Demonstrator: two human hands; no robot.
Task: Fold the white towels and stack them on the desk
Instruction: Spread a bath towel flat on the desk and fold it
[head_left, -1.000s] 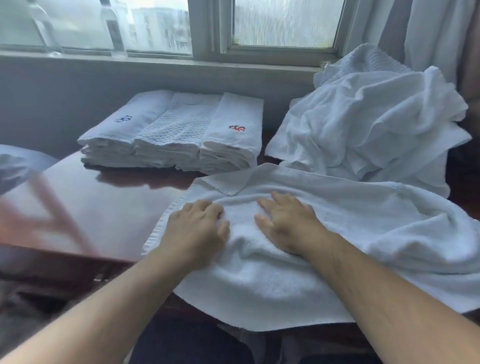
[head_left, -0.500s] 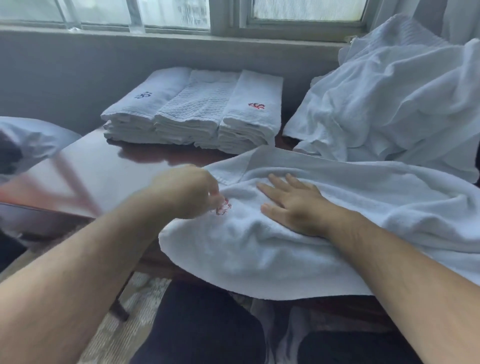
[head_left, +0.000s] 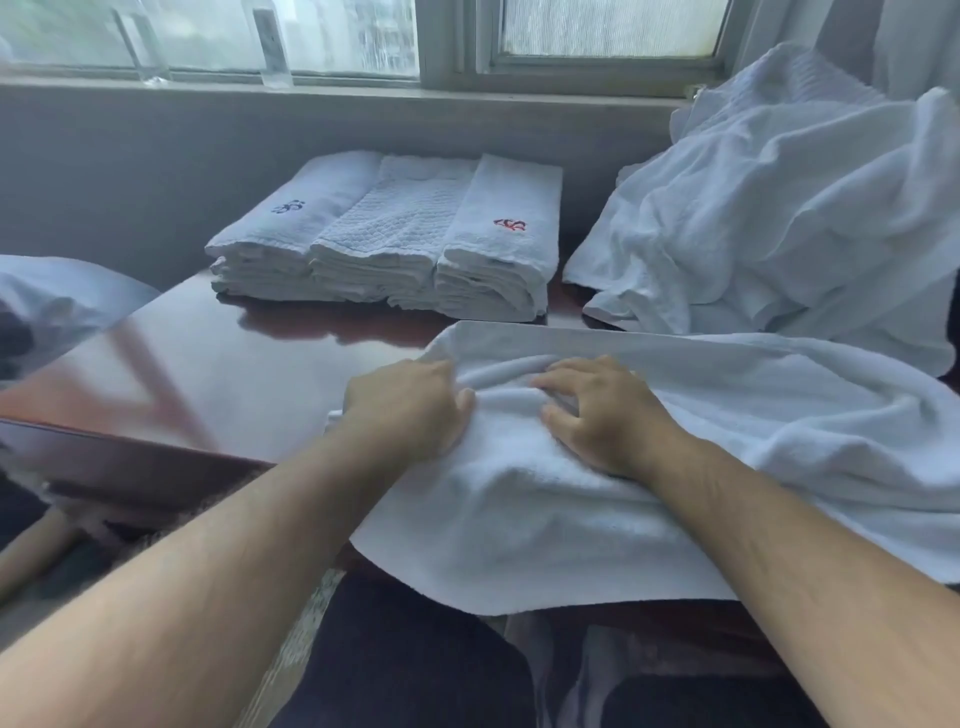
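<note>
Currently, a white towel (head_left: 597, 467) lies spread across the near edge of the desk (head_left: 218, 384), its front hem hanging past the desk edge toward the person's lap. The left hand (head_left: 410, 410) grips the towel's left end, fingers curled into the cloth with the thumb pressed against a raised fold. The right hand (head_left: 602, 410) rests just beside it on the towel, fingers slightly bent and spread, tips pushing into bunched cloth.

No containers are in view; the towels sit directly on the desk. At the far side, against the wall below the window (head_left: 363, 36), stand 3 stacks of folded towels (head_left: 400, 244), touching side by side. The left stack carries a dark blue mark on top, the right stack a red mark, and the middle stack has a waffle texture. To the right, a loose pile of unfolded towels (head_left: 789, 218) rises beside the stacks and reaches the worked towel's far edge.

Compared with 0.5 s ago, the left hand has moved from a lifted position at the towel's corner down onto the cloth. The right hand has changed from flat to partly bent. The red mark near the left hand is no longer visible.
</note>
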